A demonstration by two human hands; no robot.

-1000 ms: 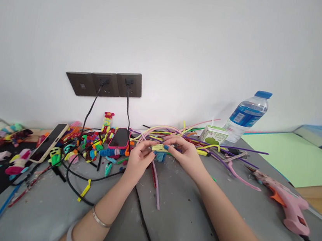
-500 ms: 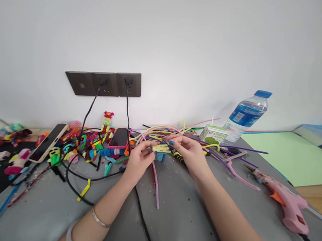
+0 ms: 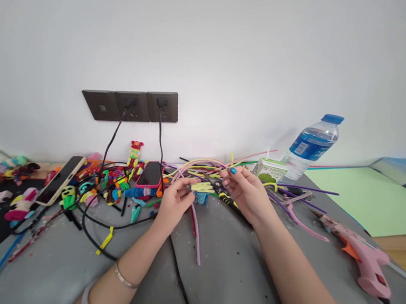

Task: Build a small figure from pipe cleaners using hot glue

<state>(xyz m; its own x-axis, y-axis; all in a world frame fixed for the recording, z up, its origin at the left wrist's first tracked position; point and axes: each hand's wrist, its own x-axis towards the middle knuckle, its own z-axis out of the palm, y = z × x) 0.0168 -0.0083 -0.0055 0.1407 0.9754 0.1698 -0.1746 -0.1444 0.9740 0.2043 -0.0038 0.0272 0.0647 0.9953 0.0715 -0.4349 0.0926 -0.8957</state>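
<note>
My left hand [image 3: 175, 201] pinches a pale yellow pipe-cleaner piece [image 3: 201, 187] made of several short strands side by side. Just below it is a fuzzy blue piece [image 3: 202, 199]; whether it is joined to the yellow one I cannot tell. My right hand [image 3: 244, 191] is up and to the right, apart from the yellow piece, with thumb and fingertips pressed together. What sits in that pinch, if anything, is too small to make out. Pliers with black and yellow handles [image 3: 229, 200] lie under and beside my right hand. Long coloured pipe cleaners [image 3: 202, 161] spread behind both hands.
A pink glue gun [image 3: 363, 258] lies at the right. A juice box [image 3: 270, 169] and a water bottle [image 3: 311, 145] stand at the back. Small pipe-cleaner figures [image 3: 110, 180], a pink-cased phone [image 3: 150, 174], another phone [image 3: 61, 180] and black cables [image 3: 182, 277] occupy the left and middle.
My right hand has moved a little up and right, away from the yellow piece, uncovering more of the pliers. My left hand keeps its hold in nearly the same place.
</note>
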